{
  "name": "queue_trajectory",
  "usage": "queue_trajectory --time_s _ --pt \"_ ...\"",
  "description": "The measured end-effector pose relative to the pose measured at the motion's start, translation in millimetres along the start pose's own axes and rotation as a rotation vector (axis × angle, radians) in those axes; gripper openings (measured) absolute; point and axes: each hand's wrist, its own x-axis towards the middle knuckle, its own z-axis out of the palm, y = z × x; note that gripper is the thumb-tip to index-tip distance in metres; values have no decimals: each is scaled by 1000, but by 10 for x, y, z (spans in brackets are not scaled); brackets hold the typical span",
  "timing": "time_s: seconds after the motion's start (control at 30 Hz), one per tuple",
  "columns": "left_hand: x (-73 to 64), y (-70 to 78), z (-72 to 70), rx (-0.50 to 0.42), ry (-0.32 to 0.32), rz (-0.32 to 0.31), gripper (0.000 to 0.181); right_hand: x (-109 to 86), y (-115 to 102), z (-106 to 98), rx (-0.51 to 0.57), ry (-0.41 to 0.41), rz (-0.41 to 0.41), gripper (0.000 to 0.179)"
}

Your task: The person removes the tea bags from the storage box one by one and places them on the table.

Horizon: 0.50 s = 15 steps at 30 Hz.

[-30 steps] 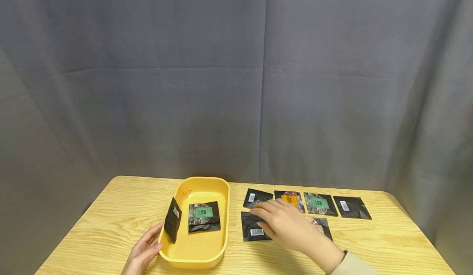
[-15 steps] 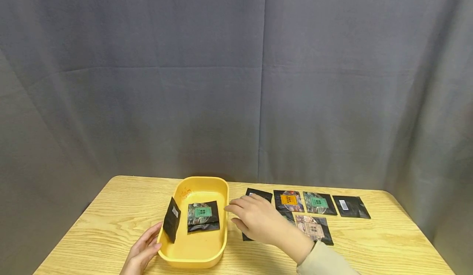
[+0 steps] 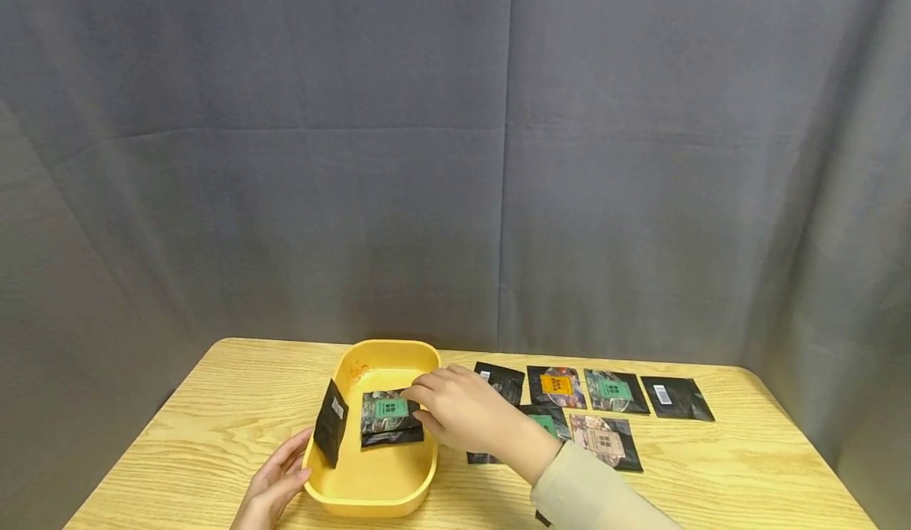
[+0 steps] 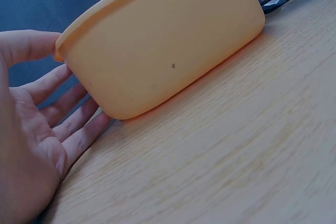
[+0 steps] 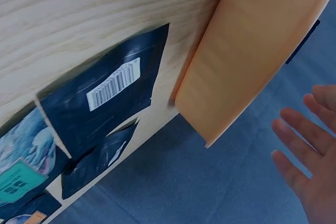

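A yellow plastic tub (image 3: 370,482) stands on the table. Inside it, a black packet with a green label (image 3: 390,410) lies on another dark packet, and a black packet with a white barcode label (image 3: 330,425) leans upright against the left wall. At the near-left corner of the tub, my left hand (image 3: 274,478) touches the outer wall with its fingertips, the thumb at the rim (image 4: 59,51). My right hand (image 3: 459,411) hovers over the tub's right rim, its fingertips above the green-label packet. In the right wrist view its fingers (image 5: 299,140) are spread, holding nothing visible.
Several packets lie in two rows right of the tub, among them an orange-label one (image 3: 557,386), a tan-label one (image 3: 605,441) and a barcode one (image 3: 676,398). My right forearm partly covers the near row. A grey curtain (image 3: 455,198) hangs behind the table.
My right hand has moved left from above the table packets to over the tub's right rim. The left hand, tub and packets have stayed put.
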Motion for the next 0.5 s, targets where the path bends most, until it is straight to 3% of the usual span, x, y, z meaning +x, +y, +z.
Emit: queue_trajectory --time_s 0.5 --pt "-4 3 -5 19 0 -14 53 278 -45 230 -72 -69 -2 26"
